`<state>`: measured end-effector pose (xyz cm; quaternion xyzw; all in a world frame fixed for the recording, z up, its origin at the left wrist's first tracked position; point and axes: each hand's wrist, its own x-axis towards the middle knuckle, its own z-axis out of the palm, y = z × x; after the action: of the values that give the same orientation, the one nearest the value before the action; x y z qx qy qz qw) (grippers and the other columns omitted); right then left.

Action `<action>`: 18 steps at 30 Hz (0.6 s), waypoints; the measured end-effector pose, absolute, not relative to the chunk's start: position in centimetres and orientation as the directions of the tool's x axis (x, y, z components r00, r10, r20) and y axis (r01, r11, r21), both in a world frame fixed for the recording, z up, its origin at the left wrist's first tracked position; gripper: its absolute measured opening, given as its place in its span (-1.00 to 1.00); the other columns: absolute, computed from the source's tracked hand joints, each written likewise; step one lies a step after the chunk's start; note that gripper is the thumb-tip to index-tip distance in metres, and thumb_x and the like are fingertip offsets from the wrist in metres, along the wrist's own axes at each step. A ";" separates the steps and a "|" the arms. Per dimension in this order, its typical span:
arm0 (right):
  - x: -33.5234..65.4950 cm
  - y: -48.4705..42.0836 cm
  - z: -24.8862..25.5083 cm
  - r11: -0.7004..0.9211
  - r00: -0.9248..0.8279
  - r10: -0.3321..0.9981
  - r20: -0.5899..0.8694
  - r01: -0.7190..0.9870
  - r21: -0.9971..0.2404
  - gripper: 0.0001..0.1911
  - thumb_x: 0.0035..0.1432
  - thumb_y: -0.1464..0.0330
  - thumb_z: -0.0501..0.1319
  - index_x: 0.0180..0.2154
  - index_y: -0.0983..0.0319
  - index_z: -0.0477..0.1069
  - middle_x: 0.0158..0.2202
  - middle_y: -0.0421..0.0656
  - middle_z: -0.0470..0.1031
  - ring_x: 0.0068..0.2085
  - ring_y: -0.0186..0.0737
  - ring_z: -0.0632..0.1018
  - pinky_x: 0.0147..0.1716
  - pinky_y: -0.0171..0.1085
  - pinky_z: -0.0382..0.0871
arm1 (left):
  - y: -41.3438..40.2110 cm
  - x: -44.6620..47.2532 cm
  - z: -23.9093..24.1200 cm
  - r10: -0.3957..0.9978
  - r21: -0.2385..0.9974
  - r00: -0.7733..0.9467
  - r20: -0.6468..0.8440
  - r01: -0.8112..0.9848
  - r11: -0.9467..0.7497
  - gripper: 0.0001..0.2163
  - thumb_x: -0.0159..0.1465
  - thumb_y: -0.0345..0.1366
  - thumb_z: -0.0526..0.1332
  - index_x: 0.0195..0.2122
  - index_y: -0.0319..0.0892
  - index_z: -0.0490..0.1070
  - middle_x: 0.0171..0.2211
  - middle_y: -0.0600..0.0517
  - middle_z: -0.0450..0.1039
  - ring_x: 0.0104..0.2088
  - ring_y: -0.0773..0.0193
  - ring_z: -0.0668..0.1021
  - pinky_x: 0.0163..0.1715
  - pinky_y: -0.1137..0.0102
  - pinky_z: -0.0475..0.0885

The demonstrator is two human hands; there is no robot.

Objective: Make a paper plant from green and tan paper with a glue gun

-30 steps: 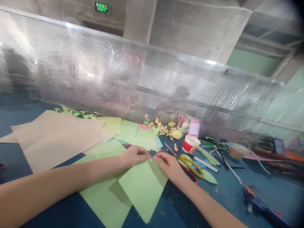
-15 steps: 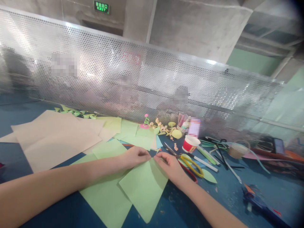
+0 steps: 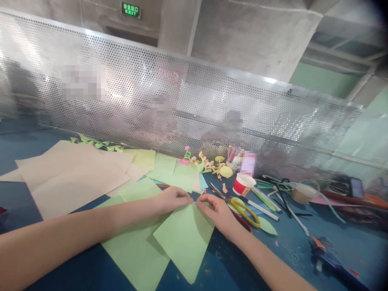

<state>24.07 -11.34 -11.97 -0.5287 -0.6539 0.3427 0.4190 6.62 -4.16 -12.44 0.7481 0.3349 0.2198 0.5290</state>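
Light green four-sided paper sheet [image 3: 184,244] pinched at its far corner

The left hand [image 3: 173,200] holds the corner narrowly between thumb and fingertips; the right hand [image 3: 214,210] pinches just beside it. The sheet partly overlaps a larger light green paper [image 3: 136,256] on the dark blue tabletop [image 3: 224,266]. Metal scissors with yellow and red handles [image 3: 235,201] lie near the right hand, a red-and-white paper cup [image 3: 241,186] beyond.

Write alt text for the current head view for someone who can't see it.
A person's left hand and right hand hold a light-green paper sheet by its far corner above a blue table. Beige paper sheets lie to the left; yellow-and-red-handled scissors and a red-and-white cup are to the right, before a perforated metal screen.
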 end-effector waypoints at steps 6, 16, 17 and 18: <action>24.0 -11.3 -11.9 0.177 -0.058 0.984 0.168 0.401 -0.899 -0.77 0.04 0.20 0.16 -0.41 0.24 0.39 -0.44 -0.23 0.39 -0.42 -0.34 0.38 -0.44 -0.40 0.25 | -4.5 6.5 -12.0 0.711 0.949 0.703 0.012 0.217 -0.230 -0.70 0.06 -0.11 0.18 -0.38 -0.27 0.48 -0.49 0.01 0.46 -0.50 0.32 0.44 -0.47 0.47 0.30; 24.2 -11.0 -12.0 0.046 -0.041 0.999 0.033 0.401 -0.915 -0.67 -0.01 0.10 0.16 -0.45 0.26 0.41 -0.54 -0.21 0.40 -0.53 -0.36 0.36 -0.57 -0.40 0.22 | -4.5 6.7 -12.3 0.737 0.947 0.676 0.009 0.230 -0.223 -0.70 0.03 -0.12 0.21 -0.38 -0.28 0.50 -0.45 -0.03 0.49 -0.46 0.28 0.46 -0.44 0.45 0.32; 24.3 -11.0 -12.0 0.051 -0.047 0.998 0.035 0.392 -0.918 -0.67 -0.01 0.11 0.17 -0.44 0.26 0.41 -0.53 -0.21 0.41 -0.52 -0.35 0.36 -0.57 -0.40 0.23 | -4.5 6.7 -12.2 0.735 0.950 0.678 0.005 0.227 -0.215 -0.69 0.02 -0.12 0.21 -0.37 -0.29 0.50 -0.45 -0.03 0.49 -0.46 0.28 0.46 -0.44 0.45 0.33; 24.3 -11.0 -12.0 0.053 -0.052 0.998 0.036 0.383 -0.922 -0.68 -0.01 0.12 0.18 -0.43 0.26 0.42 -0.53 -0.21 0.42 -0.52 -0.35 0.37 -0.57 -0.39 0.23 | -4.5 6.7 -12.2 0.734 0.952 0.679 0.001 0.224 -0.209 -0.69 0.01 -0.12 0.22 -0.37 -0.29 0.50 -0.44 -0.04 0.49 -0.46 0.28 0.46 -0.44 0.45 0.33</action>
<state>24.31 -11.03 -12.00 -0.5658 -0.6104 0.3917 0.3922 6.67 -4.52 -12.22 0.7407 0.3236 0.2364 0.5392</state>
